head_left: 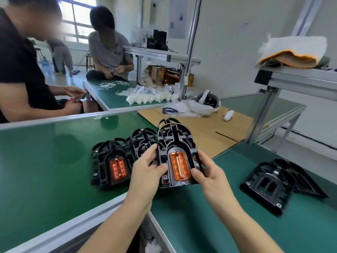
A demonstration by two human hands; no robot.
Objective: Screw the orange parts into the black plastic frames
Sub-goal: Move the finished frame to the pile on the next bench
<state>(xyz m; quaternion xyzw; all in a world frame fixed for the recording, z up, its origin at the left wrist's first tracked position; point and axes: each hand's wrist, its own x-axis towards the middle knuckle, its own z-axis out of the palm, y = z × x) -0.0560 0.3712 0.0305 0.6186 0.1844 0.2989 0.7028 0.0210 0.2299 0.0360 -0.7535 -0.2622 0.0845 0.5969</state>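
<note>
I see a brightly and evenly lit room. Daylight enters through the multi-pane window (76,19) at upper left, which is overexposed to near white. The glossy green bench mat (54,161) carries soft pale reflections and only faint, diffuse shadows beneath the black plastic frames (113,161). The translucent orange insert (180,166) in the held frame glows sharply and in focus. Wide-angle distortion bends the aluminium bench edges (73,116) and uprights toward the margins. Background detail is soft, and I note the faces of the people at upper left are blurred.
</note>
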